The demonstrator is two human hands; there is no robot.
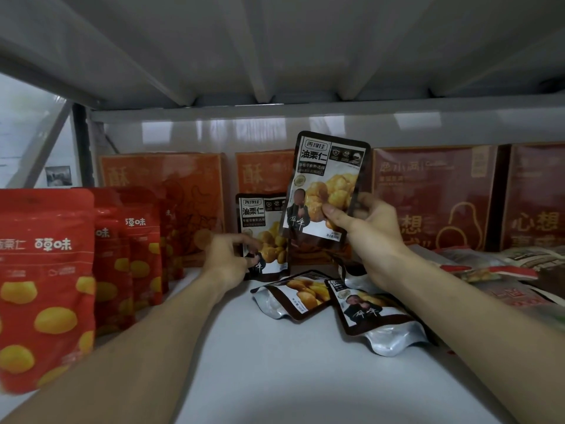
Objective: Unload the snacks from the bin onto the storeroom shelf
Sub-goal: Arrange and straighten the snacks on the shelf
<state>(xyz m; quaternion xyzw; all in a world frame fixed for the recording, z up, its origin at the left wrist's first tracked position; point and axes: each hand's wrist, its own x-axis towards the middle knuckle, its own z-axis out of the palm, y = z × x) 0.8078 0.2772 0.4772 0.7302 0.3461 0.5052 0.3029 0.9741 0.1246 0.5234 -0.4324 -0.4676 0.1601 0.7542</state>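
between the hands on the shelf point(244, 362), the standing pouch point(265, 231) the left hand point(226, 258) pinches may topple if the raised pouch point(327, 185) gripped by the right hand point(368, 232) bumps it.

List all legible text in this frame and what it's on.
"油栗仁": raised pouch in the right hand; also the standing pouch.
"善缘佳": raised pouch, top label.
"醇味": red pouches.
"酥": orange boxes.
"心想": dark red box.
Small print everywhere: too blurred to read.
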